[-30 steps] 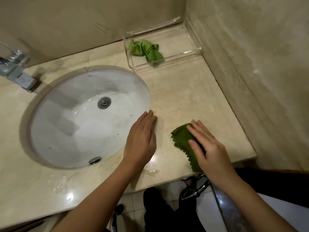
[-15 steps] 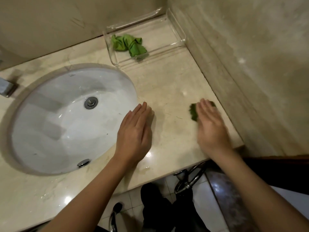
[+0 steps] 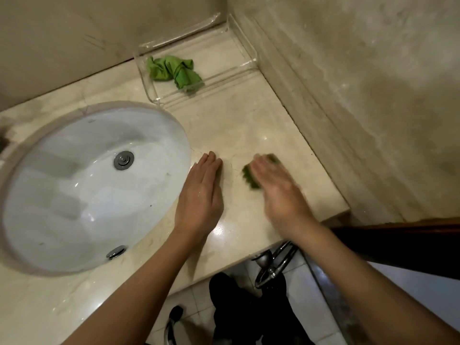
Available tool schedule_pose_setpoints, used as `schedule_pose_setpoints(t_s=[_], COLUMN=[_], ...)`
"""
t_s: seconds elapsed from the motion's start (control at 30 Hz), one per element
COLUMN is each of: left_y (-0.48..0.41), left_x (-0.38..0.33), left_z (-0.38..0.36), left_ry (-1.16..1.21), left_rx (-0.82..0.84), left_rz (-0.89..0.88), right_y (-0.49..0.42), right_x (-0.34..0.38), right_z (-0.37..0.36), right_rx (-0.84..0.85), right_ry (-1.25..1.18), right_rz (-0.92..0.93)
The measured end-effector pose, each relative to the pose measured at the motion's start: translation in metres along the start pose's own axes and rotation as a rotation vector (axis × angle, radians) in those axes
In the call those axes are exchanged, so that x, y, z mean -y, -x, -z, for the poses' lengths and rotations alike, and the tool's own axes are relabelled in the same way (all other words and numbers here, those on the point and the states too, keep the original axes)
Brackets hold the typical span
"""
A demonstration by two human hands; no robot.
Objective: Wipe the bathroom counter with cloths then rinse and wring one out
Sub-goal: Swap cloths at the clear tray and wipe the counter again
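My right hand [image 3: 278, 190] lies flat on a dark green cloth [image 3: 250, 176] and presses it onto the beige marble counter [image 3: 249, 125], right of the sink; the hand is blurred and hides most of the cloth. My left hand [image 3: 201, 195] rests flat on the counter at the rim of the white oval sink [image 3: 87, 185], fingers together, holding nothing. A second, lighter green cloth [image 3: 171, 72] lies crumpled in a clear acrylic tray [image 3: 224, 75] at the back corner.
A marble wall [image 3: 361, 95] runs along the right of the counter, another behind it. The counter's front edge is near my wrists. Below it show a chrome pipe and hose [image 3: 273, 265], floor tiles and my dark trousers. The faucet is almost out of view at the left.
My right hand slid the dark cloth away toward the right wall, then back left toward the sink. My left hand stayed planted by the sink rim. The view shifted slightly.
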State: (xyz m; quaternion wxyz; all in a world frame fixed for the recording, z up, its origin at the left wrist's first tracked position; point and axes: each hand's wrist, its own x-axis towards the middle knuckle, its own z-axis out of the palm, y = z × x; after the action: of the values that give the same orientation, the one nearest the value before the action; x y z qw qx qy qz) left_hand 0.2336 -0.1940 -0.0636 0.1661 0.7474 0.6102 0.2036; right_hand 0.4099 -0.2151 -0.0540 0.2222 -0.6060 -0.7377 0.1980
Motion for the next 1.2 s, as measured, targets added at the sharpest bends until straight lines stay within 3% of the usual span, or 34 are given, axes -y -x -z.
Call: schedule_pose_setpoints(t_s=[0.07, 0.13, 0.27, 0.37, 0.53, 0.73, 0.9, 1.07, 1.2], left_y=[0.0, 0.001, 0.0, -0.001, 0.001, 0.042, 0.114, 0.127, 0.131], left_x=[0.001, 0.001, -0.001, 0.0, -0.005, 0.03, 0.088, 0.094, 0.096], left_z=[0.001, 0.002, 0.001, -0.001, 0.018, 0.056, 0.086, 0.088, 0.089], left_ry=[0.005, 0.012, 0.015, 0.022, 0.25, 0.102, -0.091, -0.102, -0.091], left_rx=[0.005, 0.006, -0.015, -0.023, -0.081, -0.04, -0.036, -0.041, -0.047], left_rz=[-0.001, -0.002, -0.013, -0.007, 0.032, 0.133, 0.24, 0.305, 0.309], right_y=[0.031, 0.052, 0.024, -0.009, 0.011, 0.012, -0.002, 0.025, 0.04], right_x=[0.002, -0.015, -0.04, -0.011, 0.007, -0.012, 0.027, 0.099, 0.071], right_z=[-0.002, 0.019, 0.038, 0.011, 0.003, 0.018, -0.014, -0.072, -0.049], right_rx=[0.092, 0.07, -0.129, -0.098, 0.084, 0.097, 0.053, 0.17, 0.224], right_ry=[-0.005, -0.013, 0.035, 0.022, -0.112, -0.136, -0.029, -0.051, 0.004], right_rz=[0.126, 0.07, -0.129, -0.155, 0.066, -0.005, 0.078, 0.352, 0.473])
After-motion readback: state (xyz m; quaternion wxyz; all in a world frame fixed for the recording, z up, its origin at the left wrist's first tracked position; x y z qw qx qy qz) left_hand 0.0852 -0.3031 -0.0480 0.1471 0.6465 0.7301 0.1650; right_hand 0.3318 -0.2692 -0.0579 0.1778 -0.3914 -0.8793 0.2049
